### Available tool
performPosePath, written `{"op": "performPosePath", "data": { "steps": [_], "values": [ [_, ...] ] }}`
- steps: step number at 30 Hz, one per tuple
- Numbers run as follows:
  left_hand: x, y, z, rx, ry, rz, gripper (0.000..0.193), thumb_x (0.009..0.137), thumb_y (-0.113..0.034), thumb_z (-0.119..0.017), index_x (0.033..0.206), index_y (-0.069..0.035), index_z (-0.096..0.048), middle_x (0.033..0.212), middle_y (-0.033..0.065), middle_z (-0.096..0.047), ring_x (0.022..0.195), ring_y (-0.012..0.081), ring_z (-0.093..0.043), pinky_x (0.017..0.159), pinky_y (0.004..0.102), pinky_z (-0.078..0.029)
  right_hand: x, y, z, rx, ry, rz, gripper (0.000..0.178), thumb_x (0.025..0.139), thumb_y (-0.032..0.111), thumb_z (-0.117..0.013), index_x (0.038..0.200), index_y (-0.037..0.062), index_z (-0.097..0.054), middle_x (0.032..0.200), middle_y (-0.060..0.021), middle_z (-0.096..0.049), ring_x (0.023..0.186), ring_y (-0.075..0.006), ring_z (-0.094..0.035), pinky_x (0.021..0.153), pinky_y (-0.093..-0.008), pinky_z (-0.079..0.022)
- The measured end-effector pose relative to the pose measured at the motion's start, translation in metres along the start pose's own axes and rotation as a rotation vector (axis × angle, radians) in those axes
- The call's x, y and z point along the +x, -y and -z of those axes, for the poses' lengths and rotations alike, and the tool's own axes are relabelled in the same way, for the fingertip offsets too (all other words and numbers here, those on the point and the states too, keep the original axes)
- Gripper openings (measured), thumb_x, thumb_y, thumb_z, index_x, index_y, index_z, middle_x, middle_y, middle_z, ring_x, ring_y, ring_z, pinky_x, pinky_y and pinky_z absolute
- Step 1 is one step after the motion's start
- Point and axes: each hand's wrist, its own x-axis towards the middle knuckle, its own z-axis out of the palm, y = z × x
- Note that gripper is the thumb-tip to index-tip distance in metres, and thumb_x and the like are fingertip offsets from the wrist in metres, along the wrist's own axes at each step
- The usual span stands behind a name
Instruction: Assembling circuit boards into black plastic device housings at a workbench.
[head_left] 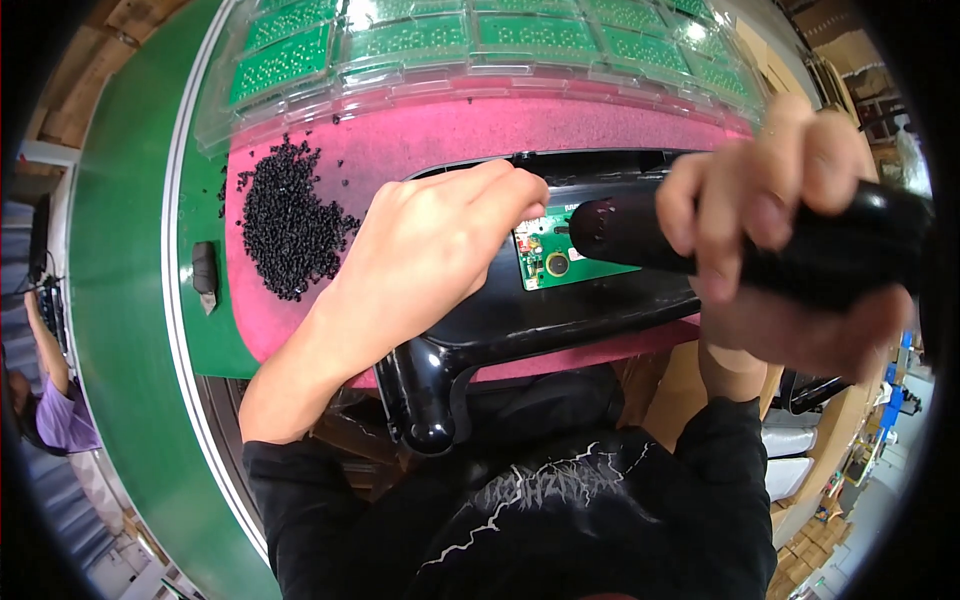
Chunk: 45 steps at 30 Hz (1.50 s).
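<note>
A green circuit board (540,278) sits in a glossy black plastic housing (530,325), which rests on a pink mat with a handle-like arm toward my body. My right hand (765,190) is wrapped around a thick black power screwdriver (645,238), tilted so its front end is over the board. The tip is hard to make out against the board. My left hand (440,230) reaches across the housing, thumb and fingers pinched at the board's upper left edge. Whatever lies in that pinch is hidden. Left of this hand is a heap of small black screws (290,225).
Clear plastic trays (340,85) holding several green boards line the far side of the pink mat (440,125). A dark-handled utility knife (204,270) lies on the green tabletop (125,250) at left. Further left, a person in purple (68,410) is visible. Cardboard (680,395) stands near my right forearm.
</note>
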Motion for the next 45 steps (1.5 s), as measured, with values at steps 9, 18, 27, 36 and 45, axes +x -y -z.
{"op": "performPosePath", "data": {
  "steps": [9, 18, 27, 36, 45],
  "values": [
    [-0.002, -0.002, 0.007, 0.052, 0.183, 0.212, 0.012, 0.088, -0.007, -0.064, 0.096, 0.001, -0.062, 0.087, 0.0176, -0.066, 0.082, 0.0387, -0.065, 0.069, 0.0438, -0.052, 0.008, -0.014, 0.002, -0.065, 0.025, -0.083, 0.057, 0.085, 0.062, -0.061, 0.106, 0.0102, -0.051, 0.088, -0.0018, -0.049, 0.051, -0.0097, -0.051, 0.059, -0.0314, -0.045],
    [-0.005, 0.001, 0.006, 0.119, 0.238, 0.215, 0.012, 0.089, -0.009, -0.063, 0.095, 0.001, -0.060, 0.088, 0.0163, -0.065, 0.084, 0.0389, -0.064, 0.069, 0.0461, -0.050, 0.021, -0.026, 0.000, -0.058, 0.164, -0.062, 0.060, 0.085, 0.062, -0.063, 0.105, 0.0069, -0.049, 0.086, -0.0052, -0.049, 0.052, -0.0103, -0.051, 0.057, -0.0292, -0.043],
    [-0.003, 0.001, 0.006, 0.045, 0.268, 0.210, 0.016, 0.088, -0.014, -0.064, 0.095, 0.001, -0.064, 0.087, 0.0161, -0.065, 0.087, 0.0377, -0.064, 0.073, 0.0456, -0.051, 0.024, -0.025, -0.005, -0.175, 0.147, -0.109, 0.056, 0.087, 0.056, -0.063, 0.104, 0.0042, -0.049, 0.082, -0.0060, -0.051, 0.052, -0.0117, -0.050, 0.055, -0.0292, -0.041],
    [0.001, 0.000, 0.000, -0.036, 0.219, 0.068, 0.016, 0.087, -0.015, -0.068, 0.093, 0.000, -0.063, 0.083, 0.0146, -0.064, 0.078, 0.0351, -0.065, 0.067, 0.0439, -0.051, 0.009, 0.008, 0.008, 0.139, 0.170, 0.138, 0.056, 0.079, 0.055, -0.072, 0.106, 0.0113, -0.051, 0.087, 0.0017, -0.050, 0.055, -0.0084, -0.054, 0.062, -0.0293, -0.044],
    [0.002, 0.008, -0.005, -0.265, 0.141, -0.099, 0.014, 0.083, -0.009, -0.072, 0.093, 0.001, -0.067, 0.078, 0.0125, -0.066, 0.070, 0.0317, -0.066, 0.060, 0.0377, -0.052, 0.003, 0.016, 0.012, 0.058, 0.210, 0.126, 0.056, 0.076, 0.055, -0.073, 0.103, 0.0121, -0.050, 0.084, 0.0016, -0.053, 0.052, -0.0087, -0.056, 0.058, -0.0284, -0.046]
  ]
}}
